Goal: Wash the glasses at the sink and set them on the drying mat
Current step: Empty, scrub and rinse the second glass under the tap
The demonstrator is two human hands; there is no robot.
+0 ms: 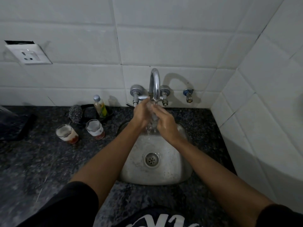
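Note:
Under the chrome tap, my left hand and my right hand press together around a clear glass, which is mostly hidden between them. Water runs over the glass and falls into the steel sink. On the counter to the left stand two dirty glasses, one farther left and one closer to the sink, both with reddish residue at the bottom and foam on the walls. A dark mat lies at the far left of the counter.
A soap bottle leans in a black dish beside a scrubber behind the dirty glasses. A second small valve sticks out of the tiled wall at right. The tiled wall at right closes the corner. A socket sits on the left wall.

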